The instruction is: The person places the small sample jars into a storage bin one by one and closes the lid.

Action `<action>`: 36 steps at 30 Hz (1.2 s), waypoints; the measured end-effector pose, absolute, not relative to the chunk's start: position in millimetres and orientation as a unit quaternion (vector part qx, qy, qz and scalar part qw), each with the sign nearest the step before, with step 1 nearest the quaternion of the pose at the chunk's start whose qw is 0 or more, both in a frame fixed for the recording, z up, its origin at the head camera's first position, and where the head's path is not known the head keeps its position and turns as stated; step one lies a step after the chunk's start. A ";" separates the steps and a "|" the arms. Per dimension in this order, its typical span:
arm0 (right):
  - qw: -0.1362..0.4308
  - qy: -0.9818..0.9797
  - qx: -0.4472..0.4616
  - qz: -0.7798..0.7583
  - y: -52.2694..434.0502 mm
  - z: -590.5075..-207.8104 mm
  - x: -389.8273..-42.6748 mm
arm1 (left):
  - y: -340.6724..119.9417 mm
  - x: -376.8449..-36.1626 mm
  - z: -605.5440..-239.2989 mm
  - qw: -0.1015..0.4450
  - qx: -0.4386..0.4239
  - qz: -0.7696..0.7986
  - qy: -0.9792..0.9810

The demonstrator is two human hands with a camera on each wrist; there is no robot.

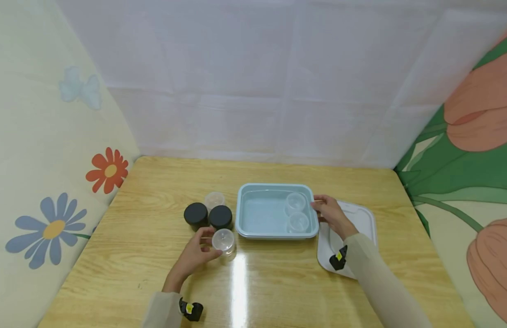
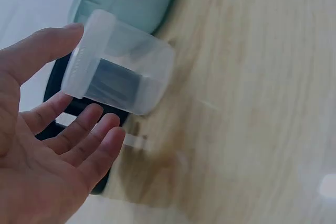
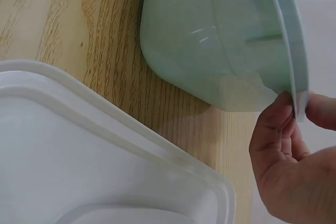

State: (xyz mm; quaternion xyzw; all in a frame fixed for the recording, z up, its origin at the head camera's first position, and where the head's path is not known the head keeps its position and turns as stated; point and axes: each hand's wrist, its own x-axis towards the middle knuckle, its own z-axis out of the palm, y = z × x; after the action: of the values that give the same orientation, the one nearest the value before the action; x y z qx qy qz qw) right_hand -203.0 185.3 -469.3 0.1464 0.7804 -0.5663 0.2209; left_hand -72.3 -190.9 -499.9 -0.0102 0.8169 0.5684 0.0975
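Note:
My left hand [image 1: 208,248] holds a small clear plastic cup [image 1: 223,241] just above the table, in front of two black round lids [image 1: 195,214]. In the left wrist view the thumb [image 2: 52,45] lies on the tilted clear cup's [image 2: 121,69] rim and the fingers [image 2: 89,140] curve beneath it. My right hand [image 1: 317,206] pinches the right rim of a light blue bin [image 1: 261,214] that holds two clear cups [image 1: 295,202]. The right wrist view shows thumb and fingers [image 3: 273,124] clamped on the blue bin's [image 3: 220,40] edge.
Another clear cup [image 1: 214,199] stands behind the black lids. A white tray lid [image 1: 361,221] lies on the table to the right of the bin, under my right forearm, and fills the lower left of the right wrist view [image 3: 79,156]. Patterned walls enclose the wooden table [image 1: 146,237].

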 end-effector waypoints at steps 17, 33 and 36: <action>0.219 0.785 0.141 -0.562 184.3 -469.8 -204.8 | -180.5 -73.0 -515.3 0.083 -0.013 0.553 0.829; 0.224 0.783 0.150 -0.561 183.6 -468.1 -202.6 | -163.7 -67.9 -522.4 0.033 -0.028 0.595 0.803; 0.223 0.783 0.149 -0.562 184.3 -468.4 -202.3 | -161.4 -67.2 -521.3 0.028 -0.032 0.589 0.807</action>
State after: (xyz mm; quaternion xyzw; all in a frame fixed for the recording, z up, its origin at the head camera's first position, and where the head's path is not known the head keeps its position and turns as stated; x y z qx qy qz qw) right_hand -202.3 184.3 -468.4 0.1488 0.7825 -0.5618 0.2234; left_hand -67.2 -161.4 -521.3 -0.0321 0.8069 0.5892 0.0284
